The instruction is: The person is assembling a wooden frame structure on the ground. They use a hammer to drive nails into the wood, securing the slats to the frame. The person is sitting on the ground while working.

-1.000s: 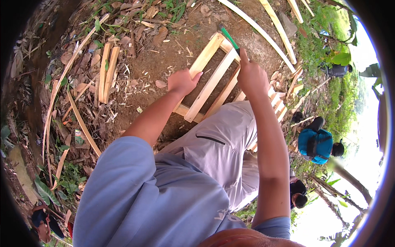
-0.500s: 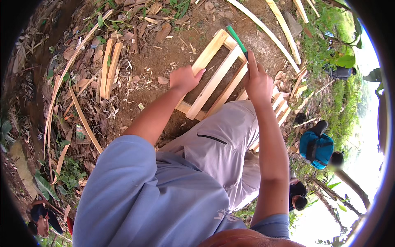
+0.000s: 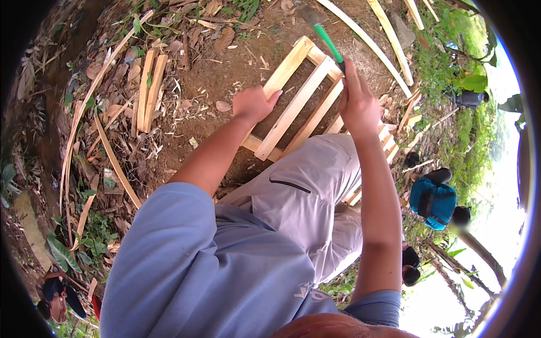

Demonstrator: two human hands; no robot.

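A slatted frame of pale wood (image 3: 297, 111) lies on the ground in front of me, its near part beside my trouser leg. My left hand (image 3: 252, 106) is wrapped around the frame's outer left slat. In my right hand (image 3: 360, 107), closed around the dark grip, is a green-handled hammer (image 3: 328, 43). Its head is smeared by motion and shows beyond the frame's far corner, apart from the wood. My leg hides part of the frame's right side.
Short wooden pieces (image 3: 153, 96) and a long thin strip (image 3: 116, 163) lie among dry leaves on the left. Long pale strips (image 3: 389, 42) lie at the far right. A person with a blue backpack (image 3: 433, 203) is at the right, by green plants.
The hammer's head has swung away from the frame's far corner, farther out. My right hand has shifted slightly right; my left hand still holds the slat.
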